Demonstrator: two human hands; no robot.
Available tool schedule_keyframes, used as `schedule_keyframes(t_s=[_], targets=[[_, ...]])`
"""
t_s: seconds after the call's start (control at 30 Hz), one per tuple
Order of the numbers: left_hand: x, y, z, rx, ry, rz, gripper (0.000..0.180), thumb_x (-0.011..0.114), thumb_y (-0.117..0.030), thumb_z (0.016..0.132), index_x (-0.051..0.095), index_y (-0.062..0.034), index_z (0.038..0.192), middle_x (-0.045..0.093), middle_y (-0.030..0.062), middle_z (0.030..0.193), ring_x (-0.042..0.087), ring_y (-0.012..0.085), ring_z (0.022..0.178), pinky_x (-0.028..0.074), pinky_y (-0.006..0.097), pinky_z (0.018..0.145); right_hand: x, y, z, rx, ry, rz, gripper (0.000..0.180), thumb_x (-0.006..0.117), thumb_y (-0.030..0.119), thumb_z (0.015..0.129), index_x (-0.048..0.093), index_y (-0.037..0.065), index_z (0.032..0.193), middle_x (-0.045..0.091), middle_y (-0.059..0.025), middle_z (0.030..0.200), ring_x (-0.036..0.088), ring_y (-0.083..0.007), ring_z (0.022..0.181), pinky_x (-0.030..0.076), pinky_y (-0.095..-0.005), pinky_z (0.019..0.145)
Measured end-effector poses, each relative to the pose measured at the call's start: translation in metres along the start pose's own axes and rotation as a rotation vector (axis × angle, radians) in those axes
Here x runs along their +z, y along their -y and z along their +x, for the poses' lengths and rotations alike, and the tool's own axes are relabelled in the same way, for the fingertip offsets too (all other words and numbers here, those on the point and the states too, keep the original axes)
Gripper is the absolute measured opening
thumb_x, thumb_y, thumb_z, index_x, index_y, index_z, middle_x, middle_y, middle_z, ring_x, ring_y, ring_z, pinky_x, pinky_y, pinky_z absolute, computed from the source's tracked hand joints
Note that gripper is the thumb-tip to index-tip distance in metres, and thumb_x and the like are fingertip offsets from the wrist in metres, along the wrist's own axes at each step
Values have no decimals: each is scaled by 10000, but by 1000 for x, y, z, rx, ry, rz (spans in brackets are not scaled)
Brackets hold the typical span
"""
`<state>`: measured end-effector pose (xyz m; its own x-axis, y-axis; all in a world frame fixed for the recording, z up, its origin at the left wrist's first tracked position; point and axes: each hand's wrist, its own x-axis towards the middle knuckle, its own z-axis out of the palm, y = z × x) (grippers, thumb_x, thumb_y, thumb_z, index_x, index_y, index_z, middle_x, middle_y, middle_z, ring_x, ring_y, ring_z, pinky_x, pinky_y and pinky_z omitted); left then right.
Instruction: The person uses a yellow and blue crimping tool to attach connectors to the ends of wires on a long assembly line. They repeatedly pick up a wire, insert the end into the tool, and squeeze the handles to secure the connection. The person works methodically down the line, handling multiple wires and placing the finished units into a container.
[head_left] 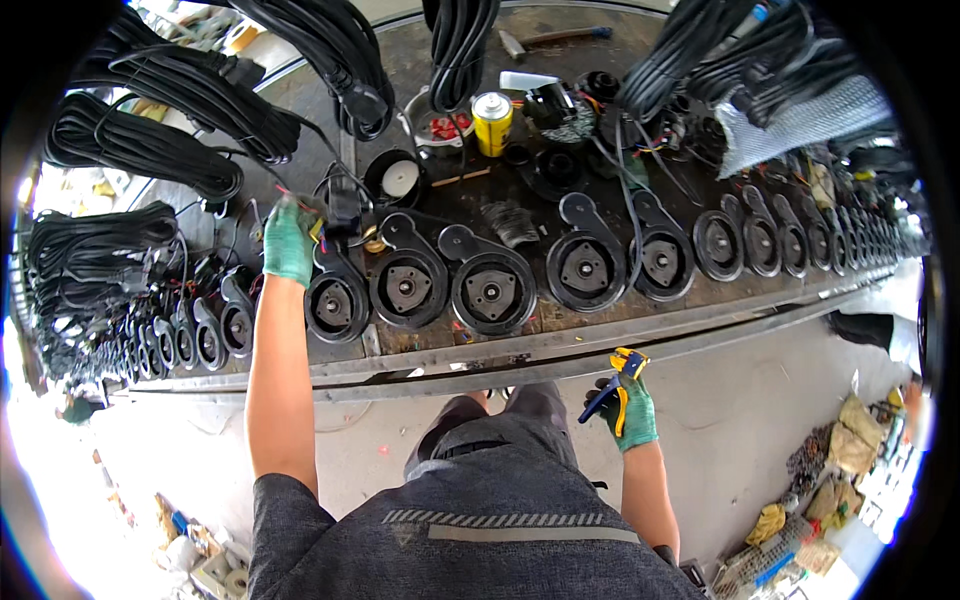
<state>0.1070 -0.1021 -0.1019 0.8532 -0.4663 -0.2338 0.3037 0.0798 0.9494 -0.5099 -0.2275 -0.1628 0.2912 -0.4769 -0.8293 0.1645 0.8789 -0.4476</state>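
My left hand (290,240), in a green glove, reaches onto the workbench (560,335) and grips thin coloured wires (318,228) beside a small black part (345,205). Just below it stands a black round housing (337,303), one of a long row running across the bench. My right hand (630,412), also green-gloved, hangs below the bench edge by my hip and holds a yellow and blue wire stripper (620,385).
Bundles of black cable (140,150) hang along the back and left. A yellow spray can (491,122), a hammer (545,40) and loose black parts lie at the bench's rear. Silver mesh (800,125) sits far right. Scrap and bags (850,450) litter the floor at right.
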Motion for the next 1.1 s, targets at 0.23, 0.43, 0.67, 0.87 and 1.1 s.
schedule_keyframes(t_s=[0.23, 0.43, 0.67, 0.87, 1.1], targets=[[-12, 24, -7, 211, 318, 651, 174, 606, 32, 971, 683, -5, 1123, 727, 44, 1014, 633, 121, 910, 499, 258, 875, 10, -13, -53, -99, -72, 50, 431, 648, 230, 973, 469, 139, 1354, 641, -213, 1058, 701, -420, 867, 606, -579, 748], [18, 9, -45, 693, 199, 1005, 524, 561, 102, 860, 614, -68, 1353, 670, 161, 1221, 661, 299, 1095, 500, 361, 1009, 2, -30, -91, -163, -224, 60, 403, 618, 223, 987, 456, 117, 1341, 636, -222, 1066, 704, -423, 847, 608, -572, 741], [162, -16, -78, 914, 604, 707, 353, 633, -7, 889, 662, -38, 1239, 670, 176, 1127, 673, 308, 951, 534, 394, 890, -9, -21, -94, -192, -227, 40, 368, 590, 239, 1012, 458, 84, 1318, 641, -218, 1066, 707, -414, 858, 618, -563, 754], [323, 28, -21, 508, 610, 985, 503, 656, -145, 923, 548, -48, 1405, 539, 231, 1406, 578, 381, 1268, 466, 412, 1068, -25, -4, -77, -224, -134, 48, 380, 663, 232, 959, 497, 63, 1256, 671, -216, 1029, 724, -401, 806, 634, -522, 703], [416, 134, 110, 557, 243, 1324, 649, 661, -267, 896, 461, -65, 1480, 494, 241, 1490, 518, 347, 1367, 433, 395, 1126, -110, 40, -82, -280, -189, 162, 417, 597, 210, 1000, 454, 139, 1385, 676, -196, 1036, 726, -391, 805, 632, -520, 705]])
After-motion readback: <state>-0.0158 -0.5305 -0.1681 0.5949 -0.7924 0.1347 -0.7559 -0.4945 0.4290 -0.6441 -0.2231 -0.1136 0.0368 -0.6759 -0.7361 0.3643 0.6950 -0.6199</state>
